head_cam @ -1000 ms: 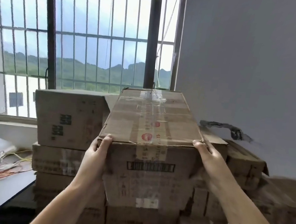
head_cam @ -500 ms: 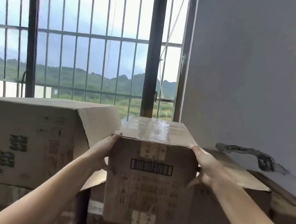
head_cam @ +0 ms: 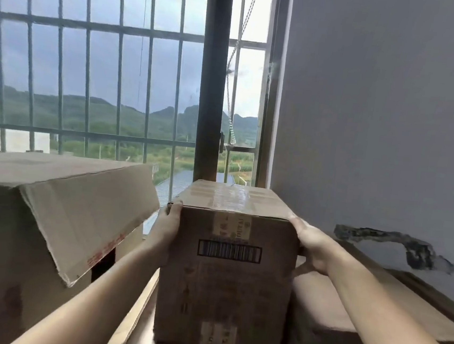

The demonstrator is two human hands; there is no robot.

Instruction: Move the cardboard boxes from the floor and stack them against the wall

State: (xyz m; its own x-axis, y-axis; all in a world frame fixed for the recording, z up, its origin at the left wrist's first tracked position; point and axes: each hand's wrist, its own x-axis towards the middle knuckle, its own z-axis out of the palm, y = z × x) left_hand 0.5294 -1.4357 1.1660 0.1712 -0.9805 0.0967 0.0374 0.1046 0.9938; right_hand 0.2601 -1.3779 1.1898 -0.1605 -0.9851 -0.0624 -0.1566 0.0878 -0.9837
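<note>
A tall brown cardboard box point(head_cam: 226, 277) with a barcode label and a taped top stands in the centre, between other cartons, in front of the window. My left hand point(head_cam: 169, 223) presses flat on its left side near the top corner, thumb along the front edge. My right hand point(head_cam: 311, 245) lies against its right side with straight fingers. The box's bottom edge meets the cartons below it. A large carton point(head_cam: 35, 222) with a hanging flap sits to the left, and a lower carton point(head_cam: 345, 316) lies to the right along the grey wall point(head_cam: 376, 130).
A barred window point(head_cam: 103, 90) with a dark vertical frame post point(head_cam: 211, 87) fills the back. A cord point(head_cam: 235, 89) hangs by the window's right edge. A dark torn patch point(head_cam: 407, 244) marks the wall just above the right carton.
The box has moved forward and down into the gap between the left carton and the wall-side carton. Both hands went with it, still on its sides, and the view has come closer.
</note>
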